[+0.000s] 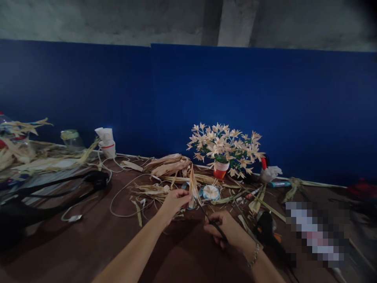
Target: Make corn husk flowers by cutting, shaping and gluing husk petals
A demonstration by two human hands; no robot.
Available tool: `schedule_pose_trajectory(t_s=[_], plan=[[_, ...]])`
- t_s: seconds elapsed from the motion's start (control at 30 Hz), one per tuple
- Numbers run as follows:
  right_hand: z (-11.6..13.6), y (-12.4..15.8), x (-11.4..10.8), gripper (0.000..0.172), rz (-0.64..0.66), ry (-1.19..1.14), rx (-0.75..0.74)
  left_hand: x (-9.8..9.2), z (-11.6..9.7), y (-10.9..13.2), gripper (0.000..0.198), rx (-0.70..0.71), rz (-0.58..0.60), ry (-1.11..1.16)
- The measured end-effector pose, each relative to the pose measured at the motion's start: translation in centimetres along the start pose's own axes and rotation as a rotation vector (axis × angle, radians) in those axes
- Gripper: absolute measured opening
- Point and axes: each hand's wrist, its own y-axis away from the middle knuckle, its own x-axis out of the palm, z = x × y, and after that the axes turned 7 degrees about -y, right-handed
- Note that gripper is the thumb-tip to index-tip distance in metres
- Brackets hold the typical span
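Between its thumb and fingers my left hand pinches a pale, pointed piece of dried corn husk, held upright. My right hand is closed around the dark handles of a pair of scissors. The scissors' blades reach up and left to the lower part of the husk; whether they are cutting into it I cannot tell. Just right of the husk lies a round blue-and-white item. Behind it, a red-and-white cup holds a bunch of husk flowers.
A heap of dried husks lies behind my left hand, with a white cable looping to its left. On the right rests a black glue gun. A black strap-like object is at the left. A blue panel stands behind the table.
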Motion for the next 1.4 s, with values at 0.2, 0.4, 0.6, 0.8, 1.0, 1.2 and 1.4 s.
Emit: schedule_pose_trajectory(t_s=[0.2, 0.4, 0.6, 0.8, 1.0, 1.2, 1.4], plan=[[0.0, 0.0, -0.3, 0.027, -0.004, 0.046, 0.006, 0.0, -0.1, 0.1, 0.02, -0.003, 0.018, 0.004], [-0.3, 0.0, -0.2, 0.032, 0.001, -0.021, 0.007, 0.0, -0.5, 0.2, 0.022, -0.002, -0.049, 0.0], [-0.6, -0.2, -0.1, 0.031, 0.042, -0.016, 0.03, 0.0, -0.7, 0.1, 0.024, 0.028, -0.13, 0.016], [-0.7, -0.3, 0.0, 0.023, 0.042, 0.028, 0.007, 0.1, -0.2, 0.0, 0.022, 0.03, -0.094, 0.051], [-0.6, -0.1, 0.0, 0.021, 0.043, 0.042, 0.012, 0.0, 0.1, 0.0, 0.023, 0.021, -0.089, 0.068], [-0.4, -0.1, 0.0, 0.021, 0.039, 0.03, 0.011, 0.0, 0.2, 0.0, 0.023, 0.029, -0.081, 0.102], [-0.7, -0.3, -0.2, 0.021, 0.04, 0.042, 0.007, 0.0, 0.2, -0.1, 0.024, 0.031, -0.088, 0.111]])
